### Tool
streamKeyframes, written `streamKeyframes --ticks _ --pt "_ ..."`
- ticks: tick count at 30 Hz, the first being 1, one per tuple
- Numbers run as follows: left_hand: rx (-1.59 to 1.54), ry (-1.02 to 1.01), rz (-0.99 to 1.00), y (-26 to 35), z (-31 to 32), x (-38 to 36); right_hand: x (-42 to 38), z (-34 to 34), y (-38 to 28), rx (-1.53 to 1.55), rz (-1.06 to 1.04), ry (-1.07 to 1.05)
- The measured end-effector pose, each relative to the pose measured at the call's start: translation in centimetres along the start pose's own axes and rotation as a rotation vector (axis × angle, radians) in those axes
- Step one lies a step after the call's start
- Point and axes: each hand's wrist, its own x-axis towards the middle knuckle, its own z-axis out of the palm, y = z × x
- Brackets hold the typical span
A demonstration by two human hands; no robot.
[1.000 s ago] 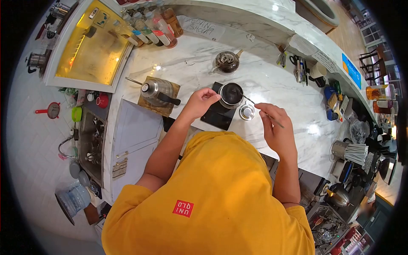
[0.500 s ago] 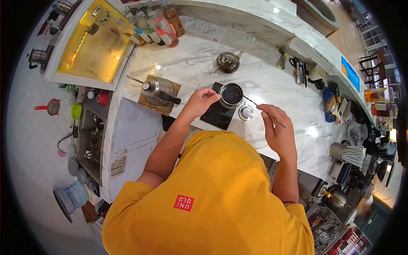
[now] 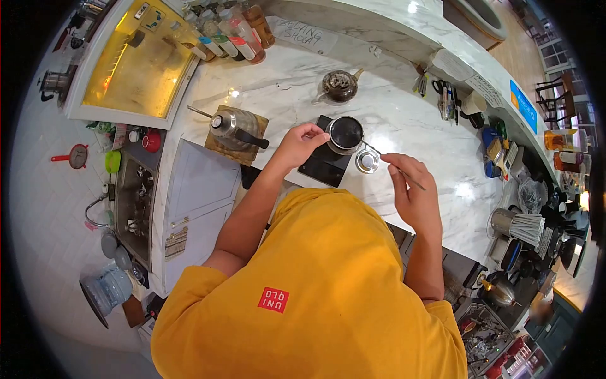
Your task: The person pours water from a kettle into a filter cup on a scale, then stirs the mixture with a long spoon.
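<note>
A round metal cup with dark contents stands on a black scale. My left hand is at the cup's left rim, thumb and fingertips pinched against its edge. In my right hand is a thin metal spoon, slanting up and left to the cup's right side; its far end is hard to make out. Between the cup and my right hand, a small round metal lid lies on the marble counter.
A gooseneck kettle sits on a wooden board at left. Beyond the cup is a glass teapot. Bottles line the back left; scissors and pens lie back right. A sink is at far left, straws at right.
The view has shifted slightly, so the counter items appear a little higher. Both hands, the cup and the spoon keep nearly the same positions relative to each other.
</note>
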Motion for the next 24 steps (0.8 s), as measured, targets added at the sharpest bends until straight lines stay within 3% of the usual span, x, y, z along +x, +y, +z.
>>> streamKeyframes --ticks 13,22,24 --pt "-0.003 -0.006 -0.010 0.4 0.0 -0.2 -0.5 0.6 0.2 0.028 0.024 0.011" --pt "0.003 -0.001 -0.009 -0.2 0.0 0.1 -1.0 0.1 0.0 -0.006 0.216 -0.008" --pt "-0.032 -0.023 0.002 -0.1 -0.1 0.2 -1.3 1.0 0.2 0.021 0.106 0.043"
